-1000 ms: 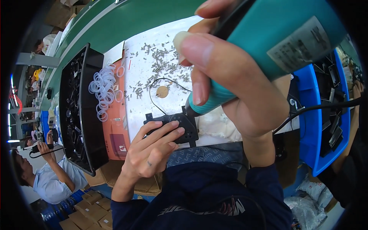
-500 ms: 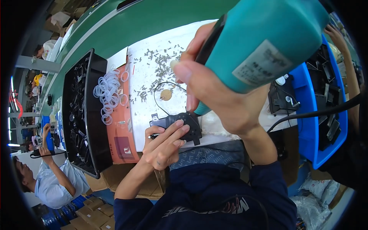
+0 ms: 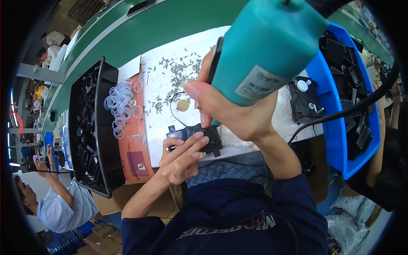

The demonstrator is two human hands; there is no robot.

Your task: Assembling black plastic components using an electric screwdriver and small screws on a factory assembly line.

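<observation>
White sheeting covers our table (image 3: 255, 140), which sits against a long green conveyor (image 3: 127, 38), and small grey screws (image 3: 176, 76) lie scattered across the sheet. Our right hand (image 3: 231, 110) is wrapped tight around a teal electric screwdriver (image 3: 267, 51), held upright with its tip coming down onto a flat black plastic part (image 3: 197, 136) at the near edge of the table. Our left hand (image 3: 182, 157) rests on that part, fingers spread and pressing it flat from the near side. We judge that we are mid-fastening, driving a screw into the part; the tip itself is hidden behind our right hand. The next move calls for keeping the driver square to the part and our left fingers clear of the bit. To the left, clear rings (image 3: 121, 106) lie on an orange box (image 3: 134, 144) beside a black tray (image 3: 91, 127); a blue bin (image 3: 331, 127) of black parts stands to the right.
</observation>
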